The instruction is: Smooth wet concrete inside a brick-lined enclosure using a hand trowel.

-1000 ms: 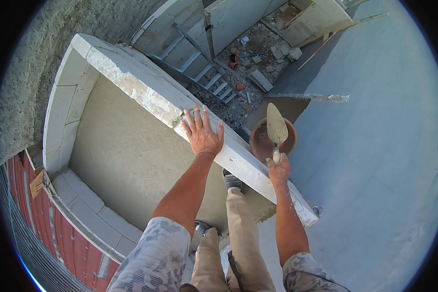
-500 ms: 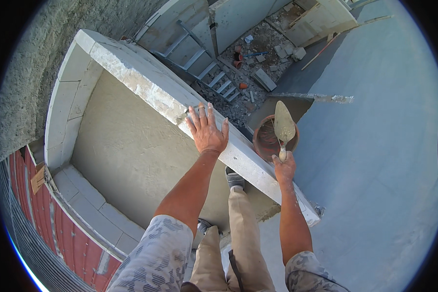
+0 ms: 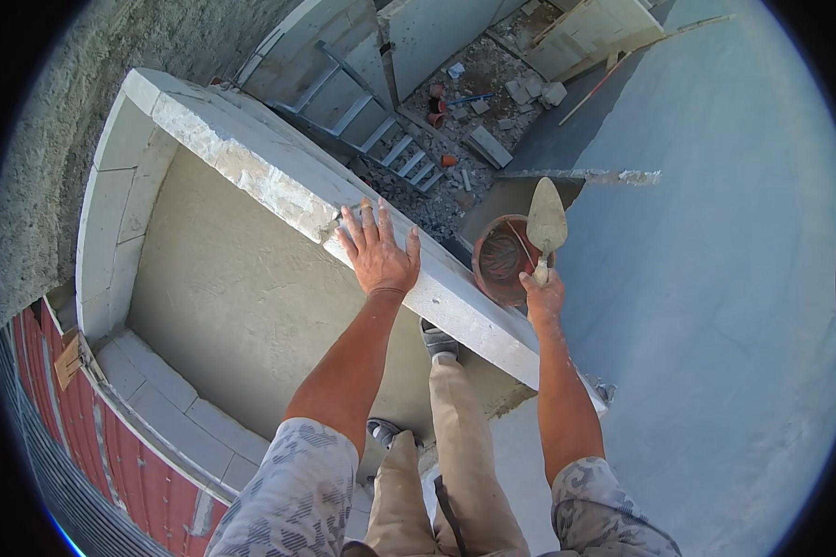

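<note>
My left hand (image 3: 378, 249) lies flat with fingers spread on top of a pale block wall (image 3: 251, 167) that runs diagonally across the view. My right hand (image 3: 542, 292) grips the handle of a pointed trowel (image 3: 546, 221), blade up and coated with grey mortar. The trowel is held over a round reddish bucket (image 3: 500, 262) that sits just beyond the wall. My legs in beige trousers and grey shoes stand below the wall.
A grey plastered wall (image 3: 715, 278) fills the right side. Far below lie a metal ladder (image 3: 362, 102), rubble and loose blocks (image 3: 488, 144). A rendered floor (image 3: 232, 306) and red brickwork (image 3: 139, 455) are at the left.
The trowel in my right hand has lifted slightly and stands more upright over the bucket. My left hand has stayed flat on the wall top.
</note>
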Demonstrator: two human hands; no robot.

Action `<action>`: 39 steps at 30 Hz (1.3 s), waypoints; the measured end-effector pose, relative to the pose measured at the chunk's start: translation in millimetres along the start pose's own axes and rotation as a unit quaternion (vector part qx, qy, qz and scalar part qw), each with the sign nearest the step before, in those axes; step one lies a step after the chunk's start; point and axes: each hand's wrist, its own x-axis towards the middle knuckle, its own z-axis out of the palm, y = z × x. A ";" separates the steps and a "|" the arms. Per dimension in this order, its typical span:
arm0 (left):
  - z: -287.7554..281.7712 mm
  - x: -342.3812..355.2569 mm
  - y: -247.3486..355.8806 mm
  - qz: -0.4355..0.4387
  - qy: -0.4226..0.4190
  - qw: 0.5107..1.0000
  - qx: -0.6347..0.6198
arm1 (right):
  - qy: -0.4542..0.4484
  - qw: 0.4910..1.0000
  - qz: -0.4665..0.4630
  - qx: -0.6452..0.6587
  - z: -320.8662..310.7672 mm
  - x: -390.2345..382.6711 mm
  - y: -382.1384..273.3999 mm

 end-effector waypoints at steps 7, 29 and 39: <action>4.6 -1.5 -0.4 0.001 0.001 1.000 0.011 | -0.022 0.997 0.047 0.061 23.5 42.8 41.9; 5.7 -1.0 -0.7 0.012 0.009 0.999 0.040 | -0.052 0.978 0.154 0.129 46.9 81.9 40.4; 4.3 -0.8 -0.5 0.009 0.006 0.999 0.031 | -0.094 0.971 0.169 0.143 59.0 72.6 34.9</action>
